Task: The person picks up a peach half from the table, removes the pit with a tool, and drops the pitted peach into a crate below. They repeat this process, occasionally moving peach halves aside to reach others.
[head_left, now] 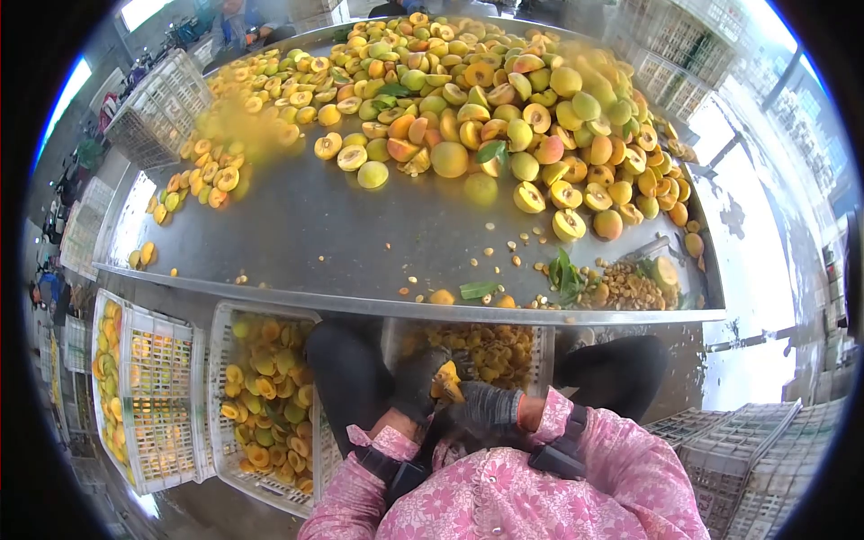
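Observation:
My left hand [416, 382], in a dark glove, is closed around a yellow peach half [445, 380] in front of my lap. Close against the fruit is my right hand [486, 409], in a grey knit glove, its fingers curled; whatever it grips is hidden. Between my knees stands a white crate [547, 351] with brownish-yellow peach pieces [493, 346] in it. Over it lies the front edge of a metal table [342, 243], where cut peaches [468, 108] are heaped toward the back and right.
Peach pits [621, 290] and leaves [565, 274] lie at the table's front right. To my left stand a crate of peach halves [270, 396] and another full crate [162, 396]. Stacked crates [738, 441] are at my right. A person [241, 22] sits across the table.

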{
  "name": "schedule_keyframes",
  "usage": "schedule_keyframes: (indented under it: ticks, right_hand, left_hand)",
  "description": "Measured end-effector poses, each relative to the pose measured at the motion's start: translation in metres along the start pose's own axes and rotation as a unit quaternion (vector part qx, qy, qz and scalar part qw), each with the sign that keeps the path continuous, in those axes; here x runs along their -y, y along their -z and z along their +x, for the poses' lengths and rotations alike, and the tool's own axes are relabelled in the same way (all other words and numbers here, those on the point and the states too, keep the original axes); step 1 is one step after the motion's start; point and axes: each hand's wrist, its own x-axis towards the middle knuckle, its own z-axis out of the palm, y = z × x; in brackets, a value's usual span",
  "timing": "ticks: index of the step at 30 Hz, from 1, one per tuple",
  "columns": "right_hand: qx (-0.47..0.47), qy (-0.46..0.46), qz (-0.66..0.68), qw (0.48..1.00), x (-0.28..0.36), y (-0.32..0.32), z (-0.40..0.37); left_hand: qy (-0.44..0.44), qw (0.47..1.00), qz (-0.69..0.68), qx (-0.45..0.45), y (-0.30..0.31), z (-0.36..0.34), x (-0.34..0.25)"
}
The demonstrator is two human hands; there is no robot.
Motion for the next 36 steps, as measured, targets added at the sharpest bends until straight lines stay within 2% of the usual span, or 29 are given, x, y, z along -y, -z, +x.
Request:
schedule_keyframes:
  ticks: [2, 3, 4, 5, 6, 7, 8, 9, 11, 13, 15, 16, 18, 19, 21, 22, 23, 25, 26, 27, 28, 29, 30, 32, 33, 35, 36]
  right_hand:
    - [0.006, 0.180, -0.064, 0.981, -0.016, 0.000, 0.003]
    - [0.028, 0.039, 0.152, 0.987, -0.018, -0.001, 0.002]
    - [0.049, -0.106, 0.359, 0.926, -0.017, -0.001, 0.002]
    - [0.069, -0.156, 0.472, 0.865, -0.007, -0.001, -0.001]
    - [0.075, -0.212, 0.573, 0.788, 0.007, -0.001, -0.004]
    - [0.082, -0.181, 0.604, 0.772, 0.025, -0.003, -0.011]
    - [0.090, -0.151, 0.633, 0.754, 0.036, -0.004, -0.015]
    - [0.083, -0.150, 0.624, 0.763, 0.035, -0.005, -0.014]
    - [0.071, -0.147, 0.604, 0.780, 0.033, -0.004, -0.012]
    - [0.058, -0.069, 0.495, 0.864, 0.022, 0.000, -0.013]
    - [-0.016, -0.064, 0.429, 0.901, 0.010, 0.004, -0.020]
    - [-0.053, -0.065, 0.392, 0.916, 0.004, 0.006, -0.024]
    - [-0.098, -0.167, 0.389, 0.901, 0.014, 0.024, -0.035]
    - [-0.060, -0.209, 0.390, 0.895, 0.008, 0.030, -0.042]
    - [-0.139, -0.140, 0.229, 0.953, 0.004, 0.022, -0.045]
    - [-0.155, -0.164, 0.193, 0.955, 0.004, 0.023, -0.047]
    - [-0.170, -0.190, 0.158, 0.954, 0.004, 0.024, -0.048]
    - [-0.145, -0.105, 0.048, 0.983, -0.042, 0.021, -0.053]
    - [-0.108, 0.033, -0.188, 0.976, -0.070, 0.021, -0.052]
    - [-0.137, 0.172, -0.412, 0.884, -0.099, 0.021, -0.051]
    - [-0.090, 0.146, -0.415, 0.893, -0.086, 0.024, -0.051]
    - [-0.045, 0.118, -0.418, 0.900, -0.059, 0.027, -0.053]
    - [0.000, 0.089, -0.419, 0.904, -0.044, 0.031, -0.053]
    - [-0.027, 0.112, -0.451, 0.885, -0.097, 0.024, -0.043]
    - [-0.040, 0.122, -0.466, 0.875, -0.116, 0.022, -0.038]
    - [0.017, 0.061, -0.508, 0.859, -0.094, 0.022, -0.035]
    - [0.047, 0.030, -0.528, 0.847, -0.085, 0.024, -0.034]
  left_hand:
    - [0.114, 0.970, -0.211, -0.028, -0.006, 0.001, -0.004]
    - [0.129, 0.958, -0.254, -0.029, -0.007, 0.001, -0.004]
    - [0.144, 0.944, -0.297, -0.031, -0.007, 0.001, -0.005]
    - [0.109, 0.954, -0.279, -0.019, -0.005, -0.001, 0.000]
    - [0.115, 0.943, -0.313, -0.023, -0.005, 0.000, -0.001]
    - [0.122, 0.930, -0.345, -0.029, -0.005, 0.001, -0.002]
    - [0.170, 0.887, -0.426, -0.051, -0.008, 0.005, -0.008]
    - [0.217, 0.834, -0.501, -0.073, -0.009, 0.006, -0.011]
    - [0.208, 0.846, -0.480, -0.103, -0.007, 0.008, -0.004]
    - [0.198, 0.857, -0.458, -0.129, -0.007, 0.013, 0.009]
    - [0.191, 0.864, -0.439, -0.155, -0.009, 0.014, 0.008]
    - [0.188, 0.913, -0.329, -0.153, -0.009, 0.011, 0.006]
    - [0.169, 0.971, -0.093, -0.139, -0.006, 0.008, -0.026]
    - [0.072, 0.991, 0.030, -0.111, -0.002, 0.005, -0.024]
    - [0.054, 0.990, -0.019, -0.127, 0.010, -0.006, -0.048]
    - [0.044, 0.989, -0.043, -0.136, 0.020, -0.010, -0.059]
    - [-0.064, 0.985, 0.044, -0.157, 0.038, -0.011, -0.063]
    - [-0.112, 0.972, 0.019, -0.207, 0.110, -0.017, -0.051]
    - [-0.053, 0.966, -0.094, -0.234, 0.147, -0.019, -0.039]
    - [-0.096, 0.957, 0.084, -0.262, 0.156, -0.029, -0.098]
    - [-0.047, 0.918, 0.264, -0.292, 0.185, -0.030, -0.108]
    - [0.008, 0.853, 0.440, -0.279, 0.205, -0.036, -0.122]
    - [0.139, 0.801, 0.525, -0.251, 0.205, -0.032, -0.151]
    - [-0.032, 0.702, 0.656, -0.277, 0.227, -0.020, -0.139]
    - [-0.029, 0.754, 0.611, -0.239, 0.220, -0.005, -0.147]
    - [-0.020, 0.845, 0.510, -0.157, 0.188, 0.041, -0.170]
    - [-0.087, 0.860, 0.494, -0.097, 0.176, 0.065, -0.167]
